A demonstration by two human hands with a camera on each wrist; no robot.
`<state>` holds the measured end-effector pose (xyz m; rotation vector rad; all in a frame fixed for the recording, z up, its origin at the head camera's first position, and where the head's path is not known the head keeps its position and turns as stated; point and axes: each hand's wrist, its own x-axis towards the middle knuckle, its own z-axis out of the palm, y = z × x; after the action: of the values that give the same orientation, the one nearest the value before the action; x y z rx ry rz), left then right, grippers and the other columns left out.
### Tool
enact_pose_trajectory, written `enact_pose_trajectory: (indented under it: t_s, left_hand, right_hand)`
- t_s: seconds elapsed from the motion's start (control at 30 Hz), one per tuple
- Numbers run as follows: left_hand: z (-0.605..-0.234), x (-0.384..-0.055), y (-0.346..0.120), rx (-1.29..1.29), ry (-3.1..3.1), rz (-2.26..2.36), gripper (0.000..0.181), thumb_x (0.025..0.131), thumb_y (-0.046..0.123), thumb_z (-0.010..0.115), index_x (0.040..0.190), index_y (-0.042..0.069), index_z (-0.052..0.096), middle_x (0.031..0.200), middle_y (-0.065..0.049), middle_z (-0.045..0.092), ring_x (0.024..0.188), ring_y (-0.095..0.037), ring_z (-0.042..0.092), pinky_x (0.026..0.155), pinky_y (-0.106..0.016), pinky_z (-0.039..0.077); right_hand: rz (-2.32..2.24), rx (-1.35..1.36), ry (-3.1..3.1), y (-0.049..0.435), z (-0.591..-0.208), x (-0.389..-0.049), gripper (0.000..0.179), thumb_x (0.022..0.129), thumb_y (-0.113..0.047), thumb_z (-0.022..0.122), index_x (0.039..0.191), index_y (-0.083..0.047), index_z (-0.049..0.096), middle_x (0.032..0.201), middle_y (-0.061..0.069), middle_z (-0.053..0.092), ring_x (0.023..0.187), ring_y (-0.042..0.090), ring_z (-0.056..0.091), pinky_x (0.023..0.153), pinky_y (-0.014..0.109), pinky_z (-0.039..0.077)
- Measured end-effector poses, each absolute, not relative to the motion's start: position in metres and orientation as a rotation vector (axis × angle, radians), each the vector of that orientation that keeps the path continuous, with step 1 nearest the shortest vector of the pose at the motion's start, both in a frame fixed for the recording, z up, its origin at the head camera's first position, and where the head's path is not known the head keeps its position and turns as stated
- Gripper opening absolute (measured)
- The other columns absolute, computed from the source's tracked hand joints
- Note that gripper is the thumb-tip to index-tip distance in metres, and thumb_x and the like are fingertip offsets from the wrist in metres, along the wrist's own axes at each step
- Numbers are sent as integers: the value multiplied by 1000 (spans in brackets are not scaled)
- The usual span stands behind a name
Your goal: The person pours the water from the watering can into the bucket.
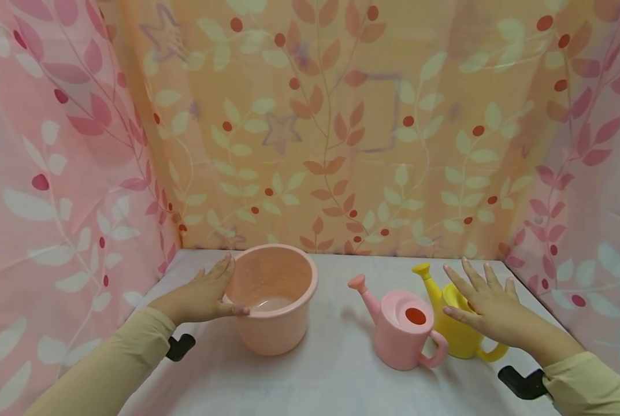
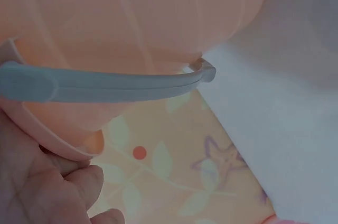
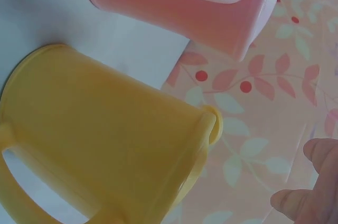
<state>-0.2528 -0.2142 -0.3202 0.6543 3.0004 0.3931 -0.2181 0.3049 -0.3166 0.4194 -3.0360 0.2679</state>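
Observation:
A peach-pink bucket (image 1: 273,335) stands upright on the left half of the white table. My left hand (image 1: 200,294) rests on its left rim, with the thumb over the front edge and the fingers along the side. A grey handle (image 2: 127,87) runs across the bucket in the left wrist view. Right of the bucket, a pink watering can (image 1: 400,341) and a yellow watering can (image 1: 457,335) stand side by side. My right hand (image 1: 502,306) is spread above the yellow can, overlapping its top, and holds nothing.
A white cloth (image 1: 336,375) covers the table. Behind it hangs an orange leaf-patterned curtain (image 1: 330,190), and pink patterned curtains (image 1: 81,231) close off both sides. Both cans' spouts point to the back left. Each wrist wears a black mount (image 1: 181,346).

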Motion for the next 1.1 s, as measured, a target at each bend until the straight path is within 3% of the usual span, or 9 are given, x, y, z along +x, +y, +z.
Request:
enact_pose_trajectory:
  t_s: [0.87,1.1]
  left_hand:
    - [-321,-254,-215,658,2974,377,120,70,75,51,143,-8,4,151,-22,-3,138,-36,1,107,-57,9]
    - [-320,-253,-215,668,2971,388,119,71,74,52,143,-9,4,150,-23,-3,138,-36,0,107,-58,8]
  right_hand:
    - [445,530,-3002,302,-311,-211,84,86,-54,52,148,-23,5,150,26,-3,130,53,-12,94,70,-13]
    - [613,591,-2949,298,-311,-202,82,85,-46,58,148,-26,10,151,22,2,134,48,-6,91,75,6]
